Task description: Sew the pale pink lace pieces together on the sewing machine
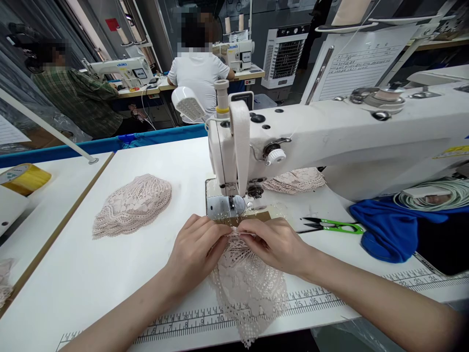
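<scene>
Both hands pinch the top edge of a pale pink lace piece [249,283] just in front of the sewing machine [229,146]. My left hand [198,247] grips the edge from the left, its fingers closed. From the right, my right hand [278,244] holds the same edge, fingertips almost meeting the left ones. The lace hangs toward me over the printed ruler, its pointed tip past the table's front edge. Behind my fingers lie the metal needle plate [218,205] and a brown strip [260,216]. The exact fold between the fingertips is hidden.
A stack of lace pieces [134,205] lies at left, another lace pile [295,180] behind the needle area. Green-handled thread snips [331,225] and a blue cloth [388,230] are at right. Yellow tape [27,178] sits far left. Two people work at machines beyond.
</scene>
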{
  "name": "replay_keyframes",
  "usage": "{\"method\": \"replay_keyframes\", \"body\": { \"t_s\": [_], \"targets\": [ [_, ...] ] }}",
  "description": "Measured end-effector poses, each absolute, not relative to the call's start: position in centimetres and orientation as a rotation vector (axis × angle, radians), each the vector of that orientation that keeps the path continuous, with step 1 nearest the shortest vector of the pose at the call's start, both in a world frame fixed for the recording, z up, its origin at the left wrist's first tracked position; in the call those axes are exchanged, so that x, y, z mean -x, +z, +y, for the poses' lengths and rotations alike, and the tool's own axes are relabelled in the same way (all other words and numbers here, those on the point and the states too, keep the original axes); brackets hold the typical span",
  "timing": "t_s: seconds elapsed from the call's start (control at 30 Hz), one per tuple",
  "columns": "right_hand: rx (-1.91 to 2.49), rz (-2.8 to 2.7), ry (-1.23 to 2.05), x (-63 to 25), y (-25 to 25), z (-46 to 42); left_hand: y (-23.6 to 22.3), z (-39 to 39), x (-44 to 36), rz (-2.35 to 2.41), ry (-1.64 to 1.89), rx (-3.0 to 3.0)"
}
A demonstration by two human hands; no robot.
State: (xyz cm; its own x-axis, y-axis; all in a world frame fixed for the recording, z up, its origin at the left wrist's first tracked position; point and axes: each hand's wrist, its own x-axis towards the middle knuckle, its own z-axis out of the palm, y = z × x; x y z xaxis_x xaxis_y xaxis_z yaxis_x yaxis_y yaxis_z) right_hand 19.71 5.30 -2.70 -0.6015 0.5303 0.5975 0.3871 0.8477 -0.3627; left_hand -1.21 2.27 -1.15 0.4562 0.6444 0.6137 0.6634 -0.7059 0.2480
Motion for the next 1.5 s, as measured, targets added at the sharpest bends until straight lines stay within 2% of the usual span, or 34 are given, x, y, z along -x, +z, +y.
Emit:
{"method": "replay_keyframes", "body": {
  "t_s": [0.4, 0.67, 0.8, 0.9, 1.03, 1.07, 1.13, 1.3, 1.5],
  "targets": [
    [0.615, -2.236, 0.157, -19.6, -2.4, 5.4, -1.3, 2.2, 1.2, -1.201, -1.123, 2.672],
    [0.472, -2.259, -0.253, -20.1, -2.0, 5.2, -0.9, 2.2, 0.8, -1.217, -1.160, 2.685],
    [0.391, -2.256, -0.345, -20.0, -1.5, 5.0, -0.7, 2.2, 0.8, -1.276, -1.201, 2.665],
    [0.457, -2.337, -0.101, -20.4, 0.1, 4.6, 0.0, 1.9, 0.8, -1.424, -1.217, 2.803],
    [0.673, -2.495, 0.845, -21.4, 3.6, 4.0, 1.2, 1.1, 0.4, -1.626, -1.024, 3.424],
    [0.714, -2.519, 0.992, -21.5, 4.2, 4.0, 1.2, 1.0, 0.3, -1.630, -0.974, 3.529],
    [0.808, -2.545, 1.076, -21.5, 4.5, 4.3, 0.8, 1.0, 0.0, -1.662, -0.951, 3.489],
    [1.172, -2.542, 0.487, -20.0, 0.9, 6.0, -1.8, 2.1, -0.2, -1.592, -0.878, 2.791],
    [1.169, -2.554, 0.161, -19.0, -1.7, 7.4, -2.8, 2.2, 0.0, -1.195, -0.797, 2.553]
  ]
}}
